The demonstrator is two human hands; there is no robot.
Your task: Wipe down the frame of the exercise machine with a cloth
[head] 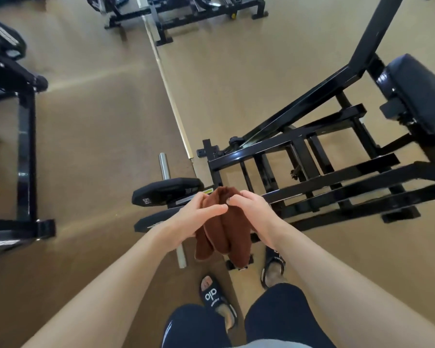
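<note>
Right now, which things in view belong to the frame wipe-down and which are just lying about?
For the job:
- brown cloth, held up by left hand and right hand
- black machine frame

Just there:
- weight plates on a steel bar
- padded seat
- other machines

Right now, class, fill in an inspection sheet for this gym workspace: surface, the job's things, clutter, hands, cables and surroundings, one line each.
Surface: tan smooth floor, bare where visible.
Job's things: brown terry cloth, bunched and hanging between both hands; black steel machine frame just beyond it, cloth not touching it.
Clutter: black weight plates on a silver steel bar beside the frame.
Hands: left hand holds the cloth's left side; right hand pinches its top fold.
Cables: nothing seen.
Surroundings: black padded seat at right; other black machines at left and behind; the person's black slides below.
</note>
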